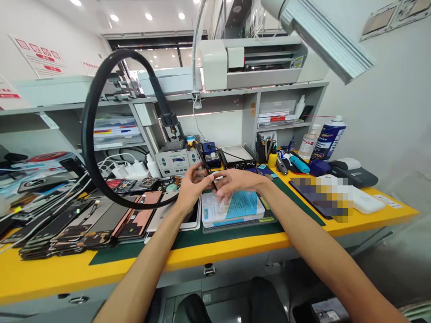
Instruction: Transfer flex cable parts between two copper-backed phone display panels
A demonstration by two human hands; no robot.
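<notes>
Right, the left hand (193, 186) is closed around slim dark tweezers (204, 167), which angle down toward the right hand (237, 183). The right hand is blurred, its fingers (232, 186) half curled near the tweezers' tip, so I cannot tell whether it grips anything. Both hands hover above the bench, close together.

Just below them, a blue-and-white printed card (232, 208) sits on a grey perforated tray (235, 226), with a white phone (190, 220) lying flat beside it. A green mat (188, 244) covers much of the yellow bench (134, 269). Further left, phones (67, 229) and copper-backed screens (138, 220) lie in overlapping rows, and a black ring (88, 134) rises in front of them.

Behind the hands stand a soldering station (175, 161) and a blue unit (208, 152). Further right are a spray can (328, 139) and a pixelated patch (323, 197). Grey shelves (296, 87) run along the back, carrying a white machine (252, 63), while a metal lamp (319, 36) juts in overhead. Red-and-white signs (38, 56) hang on the white wall, under round ceiling lights (114, 18).
</notes>
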